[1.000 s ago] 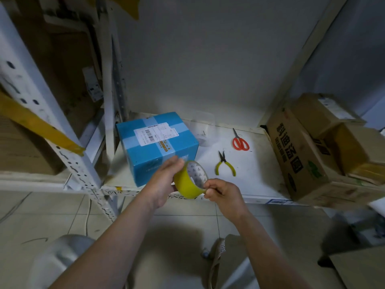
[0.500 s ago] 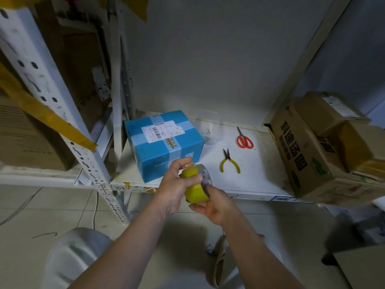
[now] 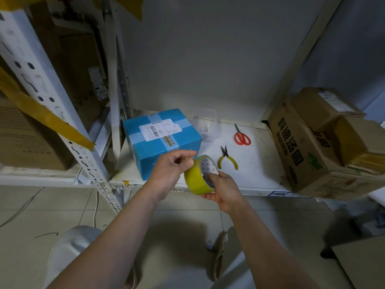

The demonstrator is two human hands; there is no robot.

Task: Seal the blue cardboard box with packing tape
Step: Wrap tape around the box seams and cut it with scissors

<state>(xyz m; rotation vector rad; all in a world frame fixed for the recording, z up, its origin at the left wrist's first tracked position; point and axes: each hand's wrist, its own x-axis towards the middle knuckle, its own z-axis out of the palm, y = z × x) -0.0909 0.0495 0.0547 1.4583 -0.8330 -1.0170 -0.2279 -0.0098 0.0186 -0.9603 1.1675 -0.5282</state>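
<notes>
A blue cardboard box (image 3: 160, 142) with a white shipping label and pale tape bands stands on the left part of a low white shelf (image 3: 256, 163). In front of it, past the shelf edge, I hold a yellow roll of packing tape (image 3: 196, 179). My right hand (image 3: 224, 189) grips the roll from below and behind, fingers into its core. My left hand (image 3: 173, 170) pinches the roll's upper rim with thumb and fingertips. Whether a tape end is lifted is hidden by my fingers.
Red scissors (image 3: 241, 137) and yellow-handled pliers (image 3: 227, 157) lie on the shelf right of the box. A clear plastic tub (image 3: 205, 125) stands at the back. Brown cartons (image 3: 312, 147) crowd the right end. White rack posts (image 3: 52, 101) stand at left.
The roll has turned in my hands so its open side faces right again. My left fingers moved from wrapping over it to pinching its top edge. The camera shifted slightly.
</notes>
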